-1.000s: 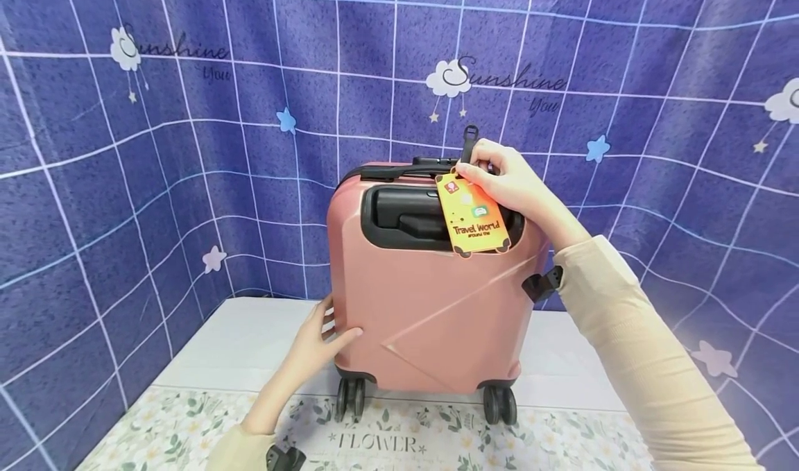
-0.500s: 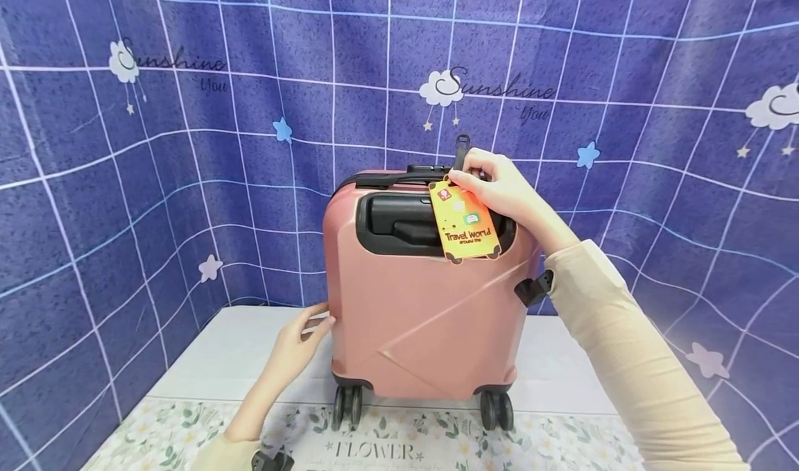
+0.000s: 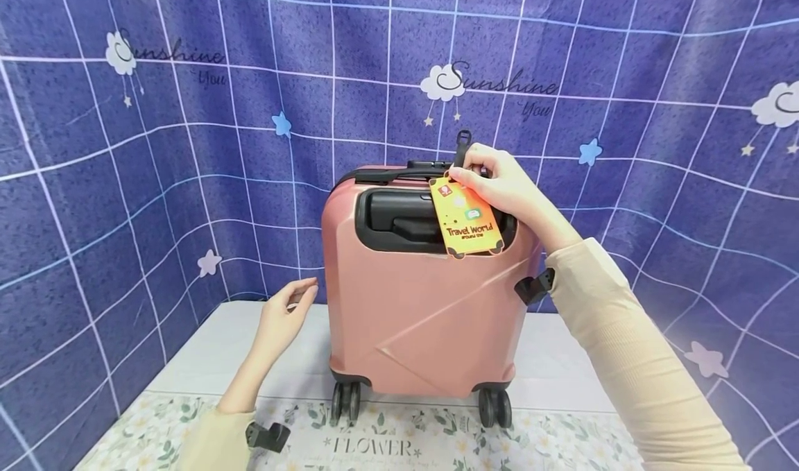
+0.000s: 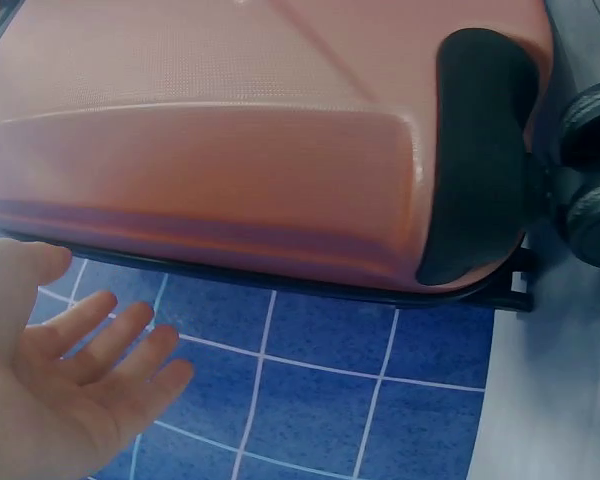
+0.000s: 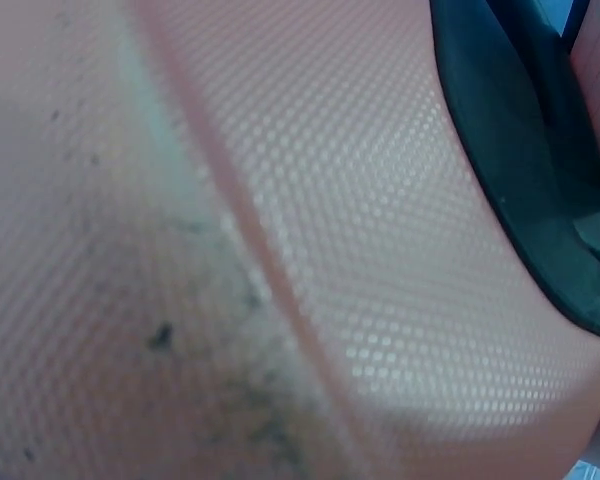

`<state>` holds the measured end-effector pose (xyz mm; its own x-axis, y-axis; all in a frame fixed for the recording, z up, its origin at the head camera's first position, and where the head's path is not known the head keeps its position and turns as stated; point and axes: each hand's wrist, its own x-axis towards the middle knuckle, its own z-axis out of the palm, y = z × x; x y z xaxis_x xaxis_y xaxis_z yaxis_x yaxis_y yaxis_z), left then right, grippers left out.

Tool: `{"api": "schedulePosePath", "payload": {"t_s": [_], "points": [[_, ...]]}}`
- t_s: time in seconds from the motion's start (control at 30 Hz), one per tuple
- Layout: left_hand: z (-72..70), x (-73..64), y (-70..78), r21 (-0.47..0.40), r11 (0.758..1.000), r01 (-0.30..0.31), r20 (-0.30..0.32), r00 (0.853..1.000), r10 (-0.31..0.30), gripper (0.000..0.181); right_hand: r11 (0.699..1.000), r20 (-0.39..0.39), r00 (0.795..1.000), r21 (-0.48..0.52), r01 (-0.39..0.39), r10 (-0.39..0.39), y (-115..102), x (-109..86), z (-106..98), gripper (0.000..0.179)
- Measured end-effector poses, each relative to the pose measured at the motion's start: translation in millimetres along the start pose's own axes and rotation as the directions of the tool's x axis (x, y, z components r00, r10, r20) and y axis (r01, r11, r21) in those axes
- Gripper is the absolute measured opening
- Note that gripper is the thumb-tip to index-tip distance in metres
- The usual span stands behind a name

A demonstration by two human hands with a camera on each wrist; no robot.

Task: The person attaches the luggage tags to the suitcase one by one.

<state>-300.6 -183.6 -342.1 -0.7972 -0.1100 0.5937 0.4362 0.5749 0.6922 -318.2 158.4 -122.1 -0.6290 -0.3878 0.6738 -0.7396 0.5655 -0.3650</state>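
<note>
A pink hard-shell suitcase stands upright on its wheels in the head view. At its top right, my right hand pinches a yellow-orange luggage tag by its upper end. The tag's black strap sticks up above the fingers, and the tag hangs over the dark handle recess. My left hand is off the suitcase's left side with a small gap between, fingers loosely bent and holding nothing. The left wrist view shows that same hand beside the shell, palm visible. The right wrist view holds mostly textured shell.
A blue-purple grid curtain with clouds and stars rises behind and at both sides. The suitcase stands on a white surface, with a floral mat in front. A black combination lock sits on the suitcase top.
My left hand has let go of the suitcase's lower left side and drawn away to the left and up. The right hand still pinches the tag in about the same place.
</note>
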Motion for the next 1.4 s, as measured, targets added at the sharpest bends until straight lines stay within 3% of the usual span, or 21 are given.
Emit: {"api": "schedulePosePath", "payload": {"t_s": [0.3, 1.07, 1.4], "points": [[-6.0, 16.8, 13.2, 0.033, 0.998, -0.061, -0.061, 0.996, 0.063, 0.030, 1.000, -0.003, 1.000, 0.007, -0.002, 0.002, 0.7, 0.4, -0.5, 0.029], [-32.0, 51.9, 64.5, 0.008, 0.991, -0.134, -0.055, 0.989, 0.134, 0.036, 0.999, -0.002, 1.000, 0.051, -0.018, 0.018, 0.4, -1.0, 1.1, 0.025], [-38.4, 70.5, 92.7, 0.011, 0.979, -0.204, -0.082, 0.975, 0.204, 0.035, 0.999, -0.008, 1.000, 0.039, -0.015, 0.016, 2.5, -0.2, 0.2, 0.025]]}}
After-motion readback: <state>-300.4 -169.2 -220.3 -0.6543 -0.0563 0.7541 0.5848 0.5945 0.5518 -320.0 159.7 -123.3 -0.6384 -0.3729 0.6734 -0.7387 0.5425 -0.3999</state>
